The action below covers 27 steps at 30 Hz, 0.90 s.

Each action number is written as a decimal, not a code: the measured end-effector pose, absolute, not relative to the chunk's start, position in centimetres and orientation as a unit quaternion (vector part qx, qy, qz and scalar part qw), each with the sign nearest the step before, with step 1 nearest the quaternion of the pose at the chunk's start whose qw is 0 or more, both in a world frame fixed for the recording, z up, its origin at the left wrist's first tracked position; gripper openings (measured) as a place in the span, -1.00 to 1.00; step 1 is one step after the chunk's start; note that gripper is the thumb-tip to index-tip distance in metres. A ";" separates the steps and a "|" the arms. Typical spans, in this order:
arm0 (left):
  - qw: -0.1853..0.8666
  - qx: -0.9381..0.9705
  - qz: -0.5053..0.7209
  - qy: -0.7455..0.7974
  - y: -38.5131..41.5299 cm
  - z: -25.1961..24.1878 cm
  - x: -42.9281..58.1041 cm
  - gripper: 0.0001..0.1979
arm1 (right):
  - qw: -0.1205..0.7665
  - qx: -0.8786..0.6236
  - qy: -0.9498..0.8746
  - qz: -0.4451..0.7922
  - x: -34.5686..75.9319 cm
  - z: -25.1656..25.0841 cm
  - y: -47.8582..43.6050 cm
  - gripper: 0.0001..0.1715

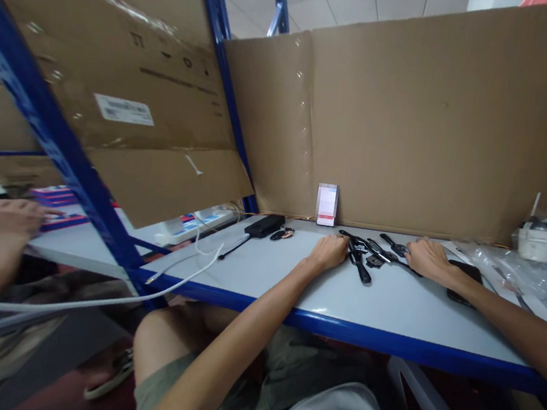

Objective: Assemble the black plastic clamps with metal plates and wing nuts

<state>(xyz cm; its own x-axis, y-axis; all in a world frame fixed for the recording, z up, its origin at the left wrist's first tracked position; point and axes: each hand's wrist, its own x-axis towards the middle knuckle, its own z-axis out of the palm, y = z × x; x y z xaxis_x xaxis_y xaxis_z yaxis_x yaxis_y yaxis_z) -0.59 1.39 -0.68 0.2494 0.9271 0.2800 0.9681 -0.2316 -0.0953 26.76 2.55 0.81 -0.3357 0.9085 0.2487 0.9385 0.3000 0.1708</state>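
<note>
Both my hands rest on a white table with a blue edge. My left hand is curled, its fingers closed at the left end of a cluster of small black watch straps and parts. What it grips is hidden. My right hand lies at the right side of the same cluster with fingers bent down onto a black strap. A dark phone-like slab lies under my right wrist.
A cardboard wall backs the table, with a small white-and-red card leaning on it. A black adapter with a white cable lies left. Plastic bags and a white cup sit right. Another person's hand works at the left table.
</note>
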 end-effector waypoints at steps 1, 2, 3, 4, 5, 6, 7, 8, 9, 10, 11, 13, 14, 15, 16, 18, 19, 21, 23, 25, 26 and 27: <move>0.126 -0.783 -0.087 -0.603 1.4 -0.7 -0.6 -0.72 | 0.059 -0.566 -0.807 -0.158 26.7 1.1 2.2 -0.59; 0.126 -0.785 -0.093 -0.599 1.4 -0.7 -0.5 -0.70 | 0.060 -0.556 -0.814 -0.160 26.6 1.2 1.8 -0.57; 0.125 -0.788 -0.098 -0.595 1.4 -0.8 -0.5 -0.69 | 0.054 -0.544 -0.824 -0.150 26.5 1.4 1.5 -0.56; 0.123 -0.792 -0.105 -0.589 1.4 -0.8 -0.4 -0.68 | 0.042 -0.533 -0.835 -0.131 26.5 1.4 1.1 -0.55; 0.117 -0.798 -0.111 -0.581 1.3 -0.9 -0.3 -0.67 | 0.025 -0.521 -0.846 -0.111 26.4 1.4 0.8 -0.56; 0.111 -0.805 -0.117 -0.571 1.3 -0.9 -0.3 -0.66 | 0.010 -0.512 -0.853 -0.097 26.3 1.4 0.5 -0.58; 0.104 -0.813 -0.124 -0.559 1.3 -0.9 -0.2 -0.64 | -0.001 -0.507 -0.857 -0.089 26.2 1.3 0.3 -0.61; 0.097 -0.822 -0.130 -0.545 1.2 -0.9 -0.1 -0.63 | -0.008 -0.507 -0.858 -0.083 26.2 1.3 0.2 -0.64; 0.091 -0.831 -0.135 -0.532 1.1 -0.9 -0.1 -0.61 | -0.011 -0.510 -0.856 -0.078 26.1 1.3 0.1 -0.67; 0.086 -0.838 -0.137 -0.521 1.1 -0.9 0.0 -0.59 | -0.013 -0.515 -0.854 -0.069 26.1 1.3 0.2 -0.70; 0.082 -0.844 -0.138 -0.512 1.0 -0.9 0.1 -0.56 | -0.014 -0.520 -0.852 -0.056 26.2 1.3 0.5 -0.71; 0.073 -0.852 -0.136 -0.500 0.9 -0.9 0.2 -0.52 | -0.011 -0.532 -0.846 -0.028 26.4 1.4 1.2 -0.72; 0.068 -0.856 -0.135 -0.495 0.9 -0.9 0.2 -0.51 | -0.009 -0.539 -0.842 -0.014 26.6 1.4 1.7 -0.72; 0.063 -0.858 -0.136 -0.491 0.9 -1.0 0.3 -0.49 | -0.009 -0.545 -0.839 -0.002 26.7 1.3 2.2 -0.73; 0.059 -0.861 -0.138 -0.485 0.9 -1.0 0.3 -0.48 | -0.012 -0.547 -0.837 0.012 26.8 1.3 2.7 -0.75; 0.055 -0.868 -0.143 -0.472 1.0 -1.3 0.5 -0.44 | -0.020 -0.547 -0.835 0.054 27.0 1.1 3.6 -0.78; 0.056 -0.873 -0.145 -0.463 1.1 -1.4 0.5 -0.43 | -0.016 -0.542 -0.837 0.076 27.0 0.9 3.9 -0.79; 0.059 -0.883 -0.147 -0.441 1.2 -1.6 0.7 -0.39 | -0.001 -0.540 -0.833 0.115 27.0 0.7 4.2 -0.80; 0.062 -0.896 -0.144 -0.415 1.3 -1.8 0.8 -0.35 | 0.018 -0.553 -0.820 0.144 27.0 0.4 4.2 -0.83; 0.065 -0.906 -0.135 -0.396 1.4 -1.9 0.9 -0.32 | 0.037 -0.567 -0.806 0.169 27.0 0.2 4.0 -0.85; 0.066 -0.908 -0.130 -0.392 1.3 -1.9 1.0 -0.31 | 0.051 -0.568 -0.800 0.187 27.1 0.2 3.9 -0.84; 0.067 -0.908 -0.129 -0.392 1.3 -1.9 1.0 -0.31 | 0.072 -0.568 -0.793 0.209 27.1 0.1 3.9 -0.82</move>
